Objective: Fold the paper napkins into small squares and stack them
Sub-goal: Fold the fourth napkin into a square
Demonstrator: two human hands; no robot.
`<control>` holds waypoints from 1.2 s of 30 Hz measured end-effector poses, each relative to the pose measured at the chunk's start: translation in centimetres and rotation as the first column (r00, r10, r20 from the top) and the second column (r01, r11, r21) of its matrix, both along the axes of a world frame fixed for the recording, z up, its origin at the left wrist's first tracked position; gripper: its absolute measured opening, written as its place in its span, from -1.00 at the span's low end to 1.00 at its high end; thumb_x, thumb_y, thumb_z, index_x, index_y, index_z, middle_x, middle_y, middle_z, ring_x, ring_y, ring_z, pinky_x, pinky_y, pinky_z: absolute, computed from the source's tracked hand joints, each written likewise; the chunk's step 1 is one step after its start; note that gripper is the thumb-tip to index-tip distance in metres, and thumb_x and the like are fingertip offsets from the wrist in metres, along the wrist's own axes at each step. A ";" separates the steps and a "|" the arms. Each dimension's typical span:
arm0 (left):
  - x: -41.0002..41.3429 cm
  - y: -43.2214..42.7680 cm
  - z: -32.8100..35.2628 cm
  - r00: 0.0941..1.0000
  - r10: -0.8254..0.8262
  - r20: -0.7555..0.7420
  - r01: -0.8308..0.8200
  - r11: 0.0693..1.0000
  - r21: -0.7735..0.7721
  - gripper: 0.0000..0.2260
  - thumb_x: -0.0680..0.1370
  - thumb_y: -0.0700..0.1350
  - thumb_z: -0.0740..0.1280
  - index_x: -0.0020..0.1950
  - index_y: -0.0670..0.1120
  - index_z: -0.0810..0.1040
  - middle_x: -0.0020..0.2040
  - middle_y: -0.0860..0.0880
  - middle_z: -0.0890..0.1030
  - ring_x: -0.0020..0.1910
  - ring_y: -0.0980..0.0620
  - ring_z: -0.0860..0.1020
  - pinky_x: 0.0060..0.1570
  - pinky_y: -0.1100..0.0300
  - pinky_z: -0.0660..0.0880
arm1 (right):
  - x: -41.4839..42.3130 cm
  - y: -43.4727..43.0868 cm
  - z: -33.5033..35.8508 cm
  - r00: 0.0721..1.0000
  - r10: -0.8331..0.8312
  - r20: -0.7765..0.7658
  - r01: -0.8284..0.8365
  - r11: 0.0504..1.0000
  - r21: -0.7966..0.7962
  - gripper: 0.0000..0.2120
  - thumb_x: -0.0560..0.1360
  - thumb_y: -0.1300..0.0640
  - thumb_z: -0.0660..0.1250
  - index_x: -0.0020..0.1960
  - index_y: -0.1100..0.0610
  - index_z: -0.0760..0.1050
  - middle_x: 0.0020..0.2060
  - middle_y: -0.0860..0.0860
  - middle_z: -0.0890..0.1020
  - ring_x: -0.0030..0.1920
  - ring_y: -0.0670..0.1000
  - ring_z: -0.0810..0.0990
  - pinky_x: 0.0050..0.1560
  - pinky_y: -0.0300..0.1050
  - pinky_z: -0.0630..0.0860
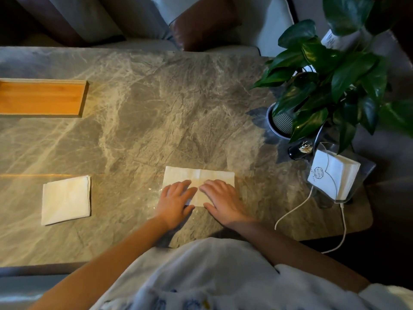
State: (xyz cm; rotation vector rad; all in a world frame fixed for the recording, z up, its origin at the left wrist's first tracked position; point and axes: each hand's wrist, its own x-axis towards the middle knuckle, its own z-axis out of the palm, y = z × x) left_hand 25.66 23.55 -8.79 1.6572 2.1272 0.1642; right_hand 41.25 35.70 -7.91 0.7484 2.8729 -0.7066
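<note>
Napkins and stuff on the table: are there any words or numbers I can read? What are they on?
Nothing here can be read.
Round stamp on the napkin pack at the right: too small to read.
White tag among the plant leaves: lines of print, too blurred to read.
Napkin being folded and folded napkin square: no print seen.

We record a grey marbled worktop (156, 97). Directly on it: wooden tray (40, 98) upper left, folded napkins (66, 200) lower left, oblong napkin (207, 175) centre, potted plant (326, 86) and napkin holder (333, 175) right.
</note>
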 end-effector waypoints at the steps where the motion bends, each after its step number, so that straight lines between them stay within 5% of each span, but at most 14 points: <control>1: 0.3 0.0 -0.2 1.000 0.006 0.008 -0.006 1.000 -0.017 -0.51 0.56 0.10 0.20 0.47 0.04 0.24 0.51 -0.04 0.20 0.47 -0.07 0.17 0.44 -0.05 0.07 | -0.1 -0.1 -0.5 1.000 0.012 0.027 -0.013 1.000 0.011 -0.55 0.51 0.05 0.30 0.38 0.00 0.33 0.39 -0.03 0.36 0.38 0.04 0.29 0.32 -0.01 0.25; 10: -3.0 -3.3 -0.3 0.985 0.168 -0.046 -0.168 0.986 0.001 -0.54 0.59 0.03 0.20 0.48 0.09 0.22 0.55 -0.05 0.13 0.51 -0.06 0.10 0.47 -0.16 -0.09 | 4.7 2.9 -1.0 0.999 -0.030 0.043 0.026 0.995 0.092 -0.61 0.50 0.11 0.30 0.32 0.01 0.41 0.36 -0.02 0.39 0.36 0.05 0.35 0.28 0.00 0.34; 17: -0.9 -0.8 1.9 0.990 0.121 0.074 -0.139 0.934 0.329 -0.73 0.58 -0.02 0.14 0.22 -0.02 0.50 0.23 -0.05 0.52 0.18 -0.08 0.49 0.16 -0.02 0.42 | 3.4 1.1 -0.8 0.979 -0.189 0.078 0.183 0.980 0.083 -0.62 0.53 -0.01 0.25 0.34 -0.03 0.38 0.27 0.00 0.44 0.26 0.07 0.39 0.23 0.02 0.32; 25: -0.4 0.4 0.4 0.998 0.019 0.053 -0.018 1.000 -0.019 -0.54 0.59 0.05 0.17 0.47 0.00 0.22 0.54 0.02 0.14 0.49 0.04 0.14 0.45 -0.01 0.03 | 1.9 -0.3 -0.4 0.996 -0.083 0.025 0.085 0.989 -0.124 -0.76 0.54 -0.04 0.20 0.19 -0.08 0.42 0.02 -0.10 0.54 0.06 -0.04 0.48 0.21 -0.01 0.33; 31: -1.2 -0.2 0.3 0.999 -0.047 0.015 0.047 0.998 -0.038 -0.54 0.59 -0.03 0.14 0.49 0.02 0.16 0.55 0.03 0.13 0.51 0.04 0.11 0.47 -0.07 0.01 | 3.9 0.9 -1.2 0.998 0.017 0.067 -0.017 1.000 0.003 -0.63 0.37 -0.05 0.32 0.17 -0.10 0.42 0.06 -0.08 0.43 0.10 -0.03 0.37 0.17 -0.09 0.25; 36: -1.5 -0.2 0.7 0.996 -0.032 0.087 0.028 0.998 0.049 -0.50 0.51 -0.05 0.20 0.45 0.04 0.23 0.49 0.02 0.28 0.47 0.04 0.20 0.47 -0.05 0.01 | 2.8 0.3 -1.2 0.986 -0.168 0.017 0.169 0.984 -0.057 -0.84 0.46 0.06 0.34 0.05 -0.04 0.50 0.01 -0.08 0.47 0.09 0.00 0.39 0.12 -0.05 0.32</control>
